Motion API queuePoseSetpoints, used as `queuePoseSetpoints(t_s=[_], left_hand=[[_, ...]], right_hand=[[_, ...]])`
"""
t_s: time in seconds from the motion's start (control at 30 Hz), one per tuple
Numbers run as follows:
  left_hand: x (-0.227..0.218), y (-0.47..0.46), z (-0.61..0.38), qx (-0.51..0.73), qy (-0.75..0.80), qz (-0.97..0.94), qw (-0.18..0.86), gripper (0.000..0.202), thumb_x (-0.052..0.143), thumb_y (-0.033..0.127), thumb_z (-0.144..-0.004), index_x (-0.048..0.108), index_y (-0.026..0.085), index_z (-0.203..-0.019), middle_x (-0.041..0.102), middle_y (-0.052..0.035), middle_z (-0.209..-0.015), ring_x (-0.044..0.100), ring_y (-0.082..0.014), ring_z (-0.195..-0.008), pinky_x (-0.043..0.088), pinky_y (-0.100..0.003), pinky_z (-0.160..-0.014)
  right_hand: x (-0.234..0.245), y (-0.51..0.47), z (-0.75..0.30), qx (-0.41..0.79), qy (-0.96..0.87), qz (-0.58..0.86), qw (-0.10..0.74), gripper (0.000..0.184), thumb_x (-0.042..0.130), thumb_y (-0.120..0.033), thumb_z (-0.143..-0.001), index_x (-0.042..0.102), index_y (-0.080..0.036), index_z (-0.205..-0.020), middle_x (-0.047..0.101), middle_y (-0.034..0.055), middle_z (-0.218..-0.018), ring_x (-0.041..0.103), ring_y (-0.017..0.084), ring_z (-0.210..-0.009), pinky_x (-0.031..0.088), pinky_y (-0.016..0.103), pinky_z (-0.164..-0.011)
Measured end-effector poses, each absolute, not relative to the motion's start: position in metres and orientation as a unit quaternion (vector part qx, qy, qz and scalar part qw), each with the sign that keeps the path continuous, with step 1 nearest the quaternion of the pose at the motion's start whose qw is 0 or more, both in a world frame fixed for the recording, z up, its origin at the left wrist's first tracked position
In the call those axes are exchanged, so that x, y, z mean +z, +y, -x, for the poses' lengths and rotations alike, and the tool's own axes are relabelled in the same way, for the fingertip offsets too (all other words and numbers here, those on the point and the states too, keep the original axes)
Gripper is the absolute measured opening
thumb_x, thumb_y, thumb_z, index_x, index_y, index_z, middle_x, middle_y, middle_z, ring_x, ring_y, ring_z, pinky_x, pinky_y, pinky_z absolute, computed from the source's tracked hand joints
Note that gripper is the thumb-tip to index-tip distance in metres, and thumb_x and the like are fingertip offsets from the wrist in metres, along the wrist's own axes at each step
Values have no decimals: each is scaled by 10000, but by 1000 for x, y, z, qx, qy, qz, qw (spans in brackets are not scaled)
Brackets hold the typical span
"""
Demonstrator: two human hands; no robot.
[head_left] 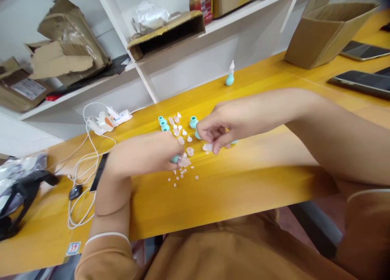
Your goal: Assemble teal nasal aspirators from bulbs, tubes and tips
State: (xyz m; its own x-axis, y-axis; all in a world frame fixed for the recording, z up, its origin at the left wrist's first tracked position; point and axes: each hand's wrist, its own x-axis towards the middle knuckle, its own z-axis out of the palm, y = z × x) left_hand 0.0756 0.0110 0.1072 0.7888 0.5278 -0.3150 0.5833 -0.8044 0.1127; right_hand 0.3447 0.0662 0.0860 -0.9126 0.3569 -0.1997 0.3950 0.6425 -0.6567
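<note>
Head view | left hand (166, 150) — grasping one teal bulb (174, 159) | right hand (222, 123) — grip cannot tell | one upright dropper (230, 77) beyond

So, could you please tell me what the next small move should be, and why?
I'd probably have the right hand secure the translucent piece close by it: the left hand holds a teal part, and the teal bulb standing farther back carries a translucent top.

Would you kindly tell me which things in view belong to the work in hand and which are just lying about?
Seemingly part of the work:
teal bulbs
pale nozzles
clear cups
small pale bits

Apparently just lying about:
phones
power strip
open cardboard box
</note>
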Motion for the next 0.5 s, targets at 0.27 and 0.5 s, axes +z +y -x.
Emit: queuePoseSetpoints(t_s=[0.27, 0.5], left_hand=[[50, -1, -112, -201, 303, -932, -16, 286, 596, 179, -1042, 730, 172, -790, 747, -68, -775, 648, -197, -635, 352, -328, -568], [45, -3, -127, -253, 307, -917, -21, 254, 583, 54, -975, 790, 142, -857, 787, -127, -822, 760, -273, -742, 483, -340, -615]], right_hand=[[83, 64, -342, -339, 894, -259, 137, 112, 701, -301, -981, 659, -201, -953, 661, -12, -779, 572, 155, -714, 357, 301, -670], [81, 69, -347, -323, 909, -239, 110, 110, 698, -281, -996, 655, -208, -925, 654, -19, -775, 514, 137, -688, 338, 292, -652]])
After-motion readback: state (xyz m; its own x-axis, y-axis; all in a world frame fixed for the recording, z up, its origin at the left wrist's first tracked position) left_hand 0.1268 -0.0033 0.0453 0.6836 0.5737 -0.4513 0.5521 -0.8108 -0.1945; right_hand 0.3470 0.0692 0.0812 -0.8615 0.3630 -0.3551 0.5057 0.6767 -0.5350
